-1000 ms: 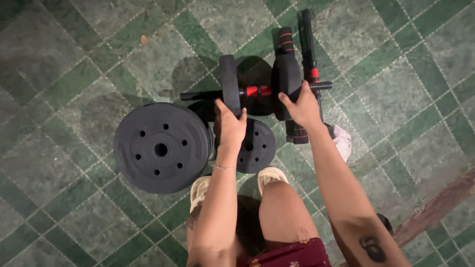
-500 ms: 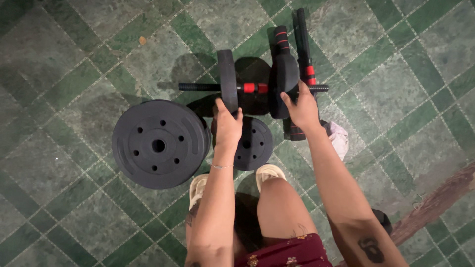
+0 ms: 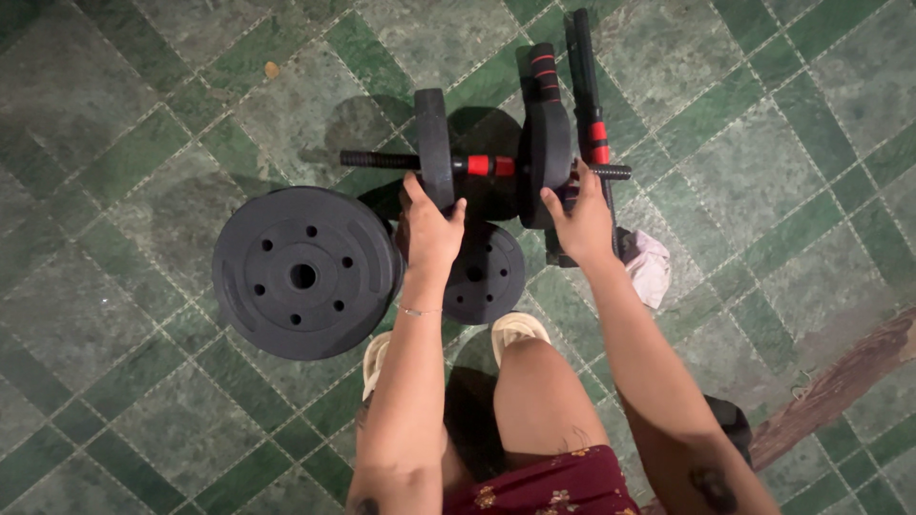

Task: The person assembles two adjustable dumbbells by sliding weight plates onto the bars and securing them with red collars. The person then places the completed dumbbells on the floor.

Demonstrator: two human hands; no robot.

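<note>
Dumbbell [image 3: 487, 164] sits just above centre, lifted off the floor, threaded bar running 9 to 3 o'clock with a red grip section mid-bar. My left hand [image 3: 431, 221] is curled around the lower edge of the left weight plate [image 3: 434, 143], fingers wrapped on the rim, thumb on the near face. My right hand [image 3: 582, 215] is closed on the bar's right end beside the right weight plate [image 3: 548, 157], fingers bent around something there, maybe a collar nut; cannot tell exactly, my knuckles hide it.

At 7 o'clock of the dumbbell, a large black weight plate [image 3: 303, 274] lies flat on the tiles, ring of holes on top. A smaller plate [image 3: 487, 275] lies flat at 6 o'clock, partly under my left wrist. At 1 o'clock two more bars [image 3: 584, 86] with red bands lie roughly 12 to 6, touching or just beside the right plate. White cloth [image 3: 651, 267] at 4 o'clock of the dumbbell. My sandalled feet [image 3: 515, 329] are right below the small plate. Green tiled floor [image 3: 143, 143] all round.

Risks, my guess: if the right end isn't locked, the right plate could slide off the thread and drop near my toes. Left grip is only on a plate rim, so the bar could tip. Loose bars behind could roll if knocked.
</note>
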